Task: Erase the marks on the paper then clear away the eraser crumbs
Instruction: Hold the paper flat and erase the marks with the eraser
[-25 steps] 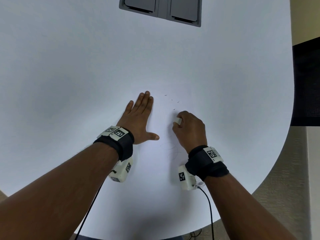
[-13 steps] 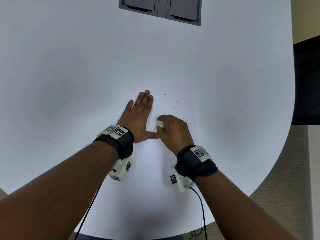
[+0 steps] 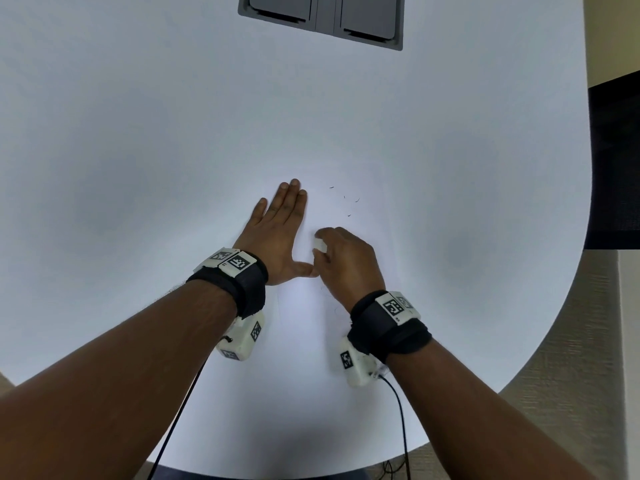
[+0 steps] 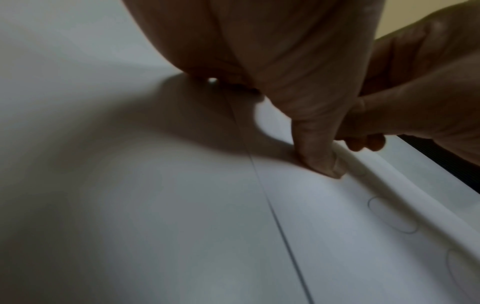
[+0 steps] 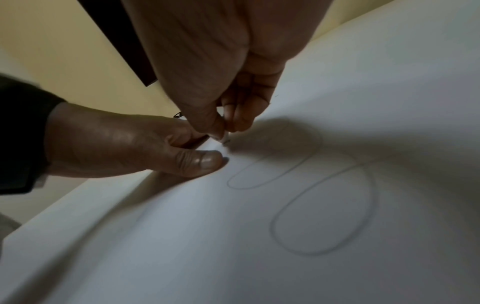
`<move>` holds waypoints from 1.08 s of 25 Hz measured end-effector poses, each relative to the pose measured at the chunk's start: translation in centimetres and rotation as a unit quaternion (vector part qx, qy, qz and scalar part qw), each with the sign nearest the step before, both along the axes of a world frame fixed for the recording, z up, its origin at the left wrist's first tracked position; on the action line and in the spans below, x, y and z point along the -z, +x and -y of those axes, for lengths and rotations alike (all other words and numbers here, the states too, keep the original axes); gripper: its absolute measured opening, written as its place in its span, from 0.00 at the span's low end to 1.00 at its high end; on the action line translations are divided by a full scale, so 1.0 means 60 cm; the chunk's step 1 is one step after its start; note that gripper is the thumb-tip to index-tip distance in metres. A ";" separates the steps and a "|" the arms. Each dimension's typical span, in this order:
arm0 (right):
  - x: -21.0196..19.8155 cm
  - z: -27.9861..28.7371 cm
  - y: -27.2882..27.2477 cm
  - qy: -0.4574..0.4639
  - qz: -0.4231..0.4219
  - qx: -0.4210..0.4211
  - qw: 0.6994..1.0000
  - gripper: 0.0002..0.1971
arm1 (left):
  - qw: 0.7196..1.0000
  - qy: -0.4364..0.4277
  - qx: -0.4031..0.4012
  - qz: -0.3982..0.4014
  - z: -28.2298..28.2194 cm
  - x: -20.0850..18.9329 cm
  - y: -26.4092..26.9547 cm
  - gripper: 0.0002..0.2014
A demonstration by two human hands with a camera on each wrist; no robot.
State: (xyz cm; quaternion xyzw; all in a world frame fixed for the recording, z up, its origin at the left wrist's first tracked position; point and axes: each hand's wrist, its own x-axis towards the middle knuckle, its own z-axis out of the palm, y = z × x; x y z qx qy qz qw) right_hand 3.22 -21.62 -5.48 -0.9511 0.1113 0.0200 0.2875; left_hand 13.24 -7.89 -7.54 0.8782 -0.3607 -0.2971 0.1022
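A white sheet of paper (image 3: 304, 327) lies on the white table, hard to tell apart from it. My left hand (image 3: 277, 233) lies flat on the paper's left part with straight fingers and the thumb spread. My right hand (image 3: 343, 261) pinches a small white eraser (image 3: 320, 244) and presses its tip (image 5: 225, 139) on the paper beside the left thumb (image 5: 200, 162). Looping pencil marks (image 5: 322, 205) show on the paper near my right wrist. A few dark eraser crumbs (image 3: 346, 200) lie beyond the hands.
A grey recessed panel (image 3: 322, 19) sits in the table at the far edge. The table's curved edge (image 3: 540, 341) runs down the right side, with carpet beyond it. Cables hang from both wrist cameras over the near edge.
My right hand has moved left with the eraser, from about the paper's middle to beside my left thumb. The left hand has stayed flat in place.
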 end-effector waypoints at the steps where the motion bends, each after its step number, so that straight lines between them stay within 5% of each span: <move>1: -0.001 0.009 -0.005 -0.013 -0.008 -0.012 1.000 0.11 | 1.000 0.003 0.000 -0.002 0.000 -0.001 0.000 0.65; 9: 0.001 0.008 0.005 0.033 0.017 0.043 0.998 0.12 | 1.000 -0.001 0.000 -0.005 -0.001 -0.001 -0.001 0.66; 23: -0.001 0.036 -0.016 -0.007 -0.010 -0.025 1.000 0.13 | 1.000 0.004 -0.002 -0.004 0.001 -0.004 0.001 0.66; 27: -0.009 0.087 -0.026 -0.050 -0.025 0.031 0.998 0.13 | 1.000 0.011 -0.003 -0.005 0.003 -0.007 0.001 0.66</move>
